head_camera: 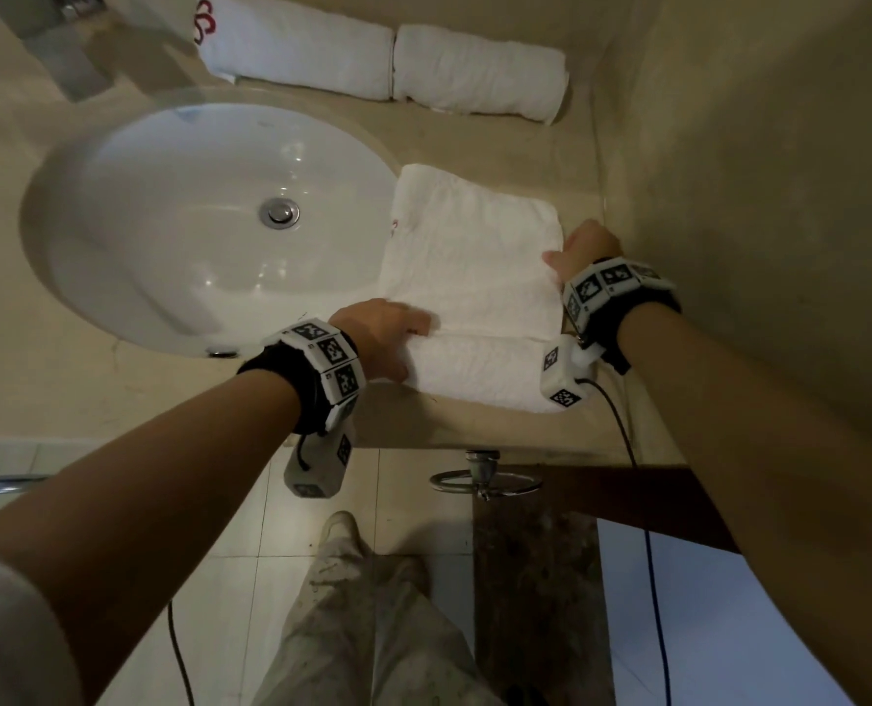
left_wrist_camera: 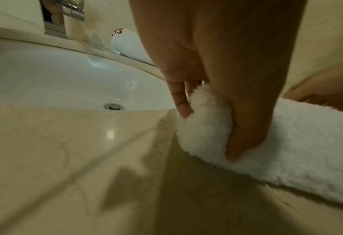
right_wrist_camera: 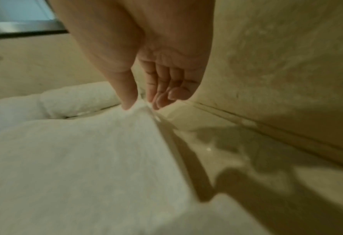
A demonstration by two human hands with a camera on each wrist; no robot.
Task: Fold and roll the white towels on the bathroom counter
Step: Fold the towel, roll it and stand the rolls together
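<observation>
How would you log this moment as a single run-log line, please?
left hand: grips rolled end of towel | right hand: pinches towel's right edge | rolled towels: two by back wall

Head view looks steeply down on counter [head_camera: 321,119]; wrist views sit low, close; all share towel [head_camera: 474,257].
</observation>
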